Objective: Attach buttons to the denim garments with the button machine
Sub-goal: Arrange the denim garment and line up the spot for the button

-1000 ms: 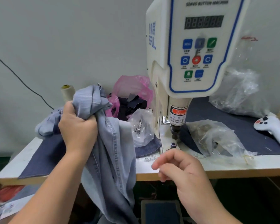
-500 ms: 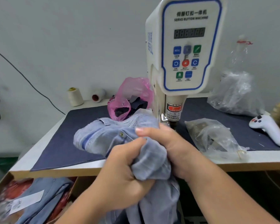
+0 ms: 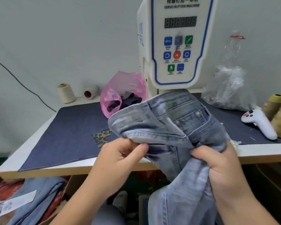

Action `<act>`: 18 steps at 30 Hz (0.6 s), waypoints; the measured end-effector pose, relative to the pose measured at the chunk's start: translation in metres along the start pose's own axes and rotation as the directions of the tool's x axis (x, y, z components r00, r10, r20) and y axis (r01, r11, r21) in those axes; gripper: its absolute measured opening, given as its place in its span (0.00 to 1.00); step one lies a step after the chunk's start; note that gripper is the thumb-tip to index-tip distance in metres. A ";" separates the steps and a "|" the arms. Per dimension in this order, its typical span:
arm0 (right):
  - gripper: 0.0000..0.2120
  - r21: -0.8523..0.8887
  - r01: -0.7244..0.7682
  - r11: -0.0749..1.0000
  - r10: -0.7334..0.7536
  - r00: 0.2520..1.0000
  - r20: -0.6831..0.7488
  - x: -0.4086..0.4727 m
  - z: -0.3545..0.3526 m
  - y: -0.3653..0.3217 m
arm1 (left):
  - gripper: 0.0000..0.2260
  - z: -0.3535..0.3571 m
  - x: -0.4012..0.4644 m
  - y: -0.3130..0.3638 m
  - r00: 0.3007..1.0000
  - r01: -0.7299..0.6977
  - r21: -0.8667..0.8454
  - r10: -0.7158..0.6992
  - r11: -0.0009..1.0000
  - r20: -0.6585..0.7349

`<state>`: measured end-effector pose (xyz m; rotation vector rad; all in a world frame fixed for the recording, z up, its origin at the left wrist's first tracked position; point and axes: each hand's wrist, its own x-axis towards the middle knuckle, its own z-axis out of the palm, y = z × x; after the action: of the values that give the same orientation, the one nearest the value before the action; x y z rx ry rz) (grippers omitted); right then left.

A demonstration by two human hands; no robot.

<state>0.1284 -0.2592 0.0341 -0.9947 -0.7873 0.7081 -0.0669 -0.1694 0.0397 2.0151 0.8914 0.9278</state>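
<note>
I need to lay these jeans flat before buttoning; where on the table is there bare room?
The dark mat lies bare on the left, between the thread cones, the pink bag and the table's front edge. The right side is crowded: clear bag, white controller, brown cones.

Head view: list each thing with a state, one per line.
Jeans: held up before the button machine, gripped by both hands.
Left hand: pinches waistband.
Right hand: grips bunched denim.
Machine display: no reading visible.
Pink bag: open.
</note>
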 end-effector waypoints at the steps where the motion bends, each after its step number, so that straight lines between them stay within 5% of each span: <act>1: 0.14 0.047 -0.024 0.999 0.024 1.000 0.003 0.000 0.000 -0.003 | 0.13 0.002 0.001 -0.004 0.998 -0.020 0.055 0.024 0.998 -0.057; 4: 0.14 0.264 -0.190 0.946 0.187 0.982 0.039 -0.001 -0.003 -0.006 | 0.05 0.019 -0.001 -0.010 0.974 -0.146 0.119 0.164 0.982 -0.156; 7: 0.14 0.445 -0.429 0.786 0.424 0.898 0.116 0.001 -0.011 -0.007 | 0.10 0.034 -0.001 -0.009 0.930 -0.261 0.083 0.273 0.962 -0.247; 11: 0.25 0.502 -0.451 0.738 0.449 0.884 0.134 0.000 -0.024 -0.012 | 0.16 0.039 0.003 -0.007 0.889 -0.418 0.108 0.430 0.902 -0.154; 14: 0.30 0.516 -0.488 0.704 0.493 0.859 0.141 -0.003 -0.032 -0.013 | 0.10 0.042 0.005 -0.004 0.924 -0.358 0.186 0.376 0.915 -0.073; 18: 0.32 0.486 -0.531 0.694 0.584 0.810 0.051 -0.005 -0.039 -0.011 | 0.07 0.040 0.001 0.005 0.955 -0.295 0.062 0.295 0.953 0.014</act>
<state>0.1602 -0.2848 0.0306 -0.7950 -0.1610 1.3011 -0.0325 -0.1842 0.0255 2.2449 0.6320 1.0673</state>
